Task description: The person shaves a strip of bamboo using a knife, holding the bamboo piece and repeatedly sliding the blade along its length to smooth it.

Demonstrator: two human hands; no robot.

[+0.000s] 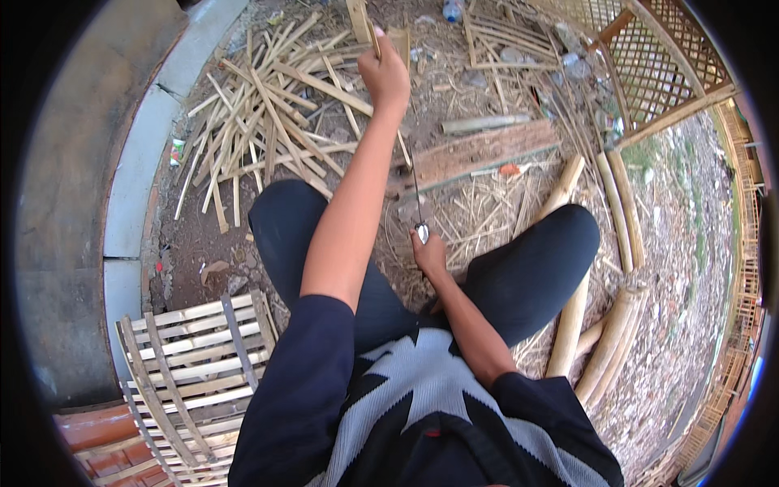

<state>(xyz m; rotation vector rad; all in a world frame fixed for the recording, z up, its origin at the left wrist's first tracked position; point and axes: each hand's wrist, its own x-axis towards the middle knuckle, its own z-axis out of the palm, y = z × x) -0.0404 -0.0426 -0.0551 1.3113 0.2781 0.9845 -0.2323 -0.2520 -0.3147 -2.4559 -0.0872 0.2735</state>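
Far out in front, my left hand [385, 79] is closed round a narrow bamboo strip [374, 39] that stands up out of the fist. Beyond it are wider pale bamboo pieces [358, 18]; whether the hand touches them I cannot tell. Between my knees, my right hand [430, 253] grips a long knife [417, 183], its thin dark blade pointing away from me, seen nearly edge-on. The blade lies beside the left end of a worn wooden plank [487, 152] on the ground. A heap of split bamboo strips [272, 114] spreads left of my left forearm.
A slatted bamboo panel [199, 349] stands at lower left, beside a grey concrete edge [136, 178]. Bamboo poles [604, 349] lie right of my right knee. At upper right is a lattice panel [661, 69]. Shavings and litter cover the ground.
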